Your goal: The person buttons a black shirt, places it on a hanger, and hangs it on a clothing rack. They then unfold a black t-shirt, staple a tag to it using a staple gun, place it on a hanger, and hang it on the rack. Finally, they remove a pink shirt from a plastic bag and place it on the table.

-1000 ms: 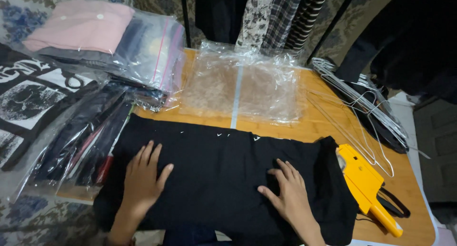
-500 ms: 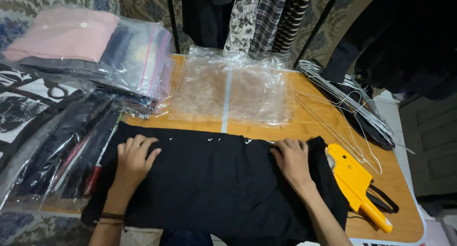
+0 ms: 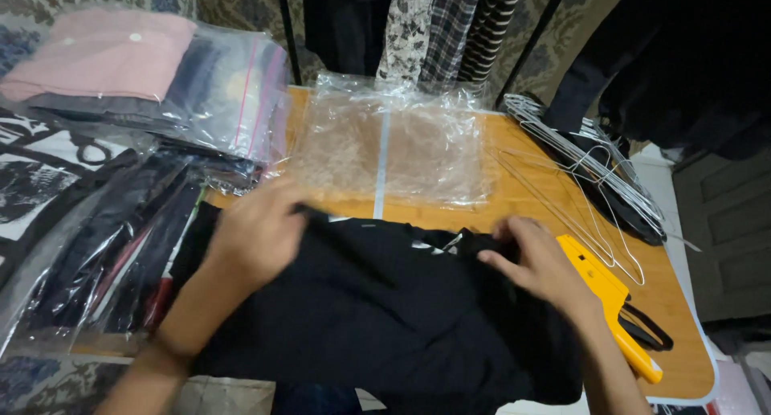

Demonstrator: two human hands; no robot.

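Left hand (image 3: 253, 234), right hand (image 3: 540, 262): fingers clamped on black garment (image 3: 377, 318) far edge. Risk: uneven pull skews fold; yellow tagging gun (image 3: 614, 302) snags cloth.

Two bare forearms enter from the bottom edge, with no sleeves showing on either as far as the frame reaches. The left hand (image 3: 255, 237) carries no ring or glove that can be seen, and its wrist looks bare here, though that area is slightly blurred. The right hand (image 3: 540, 264) is likewise ungloved and without visible jewellery, its fingers plain and its nails short and unpainted. Nothing of the upper arms or clothing appears.
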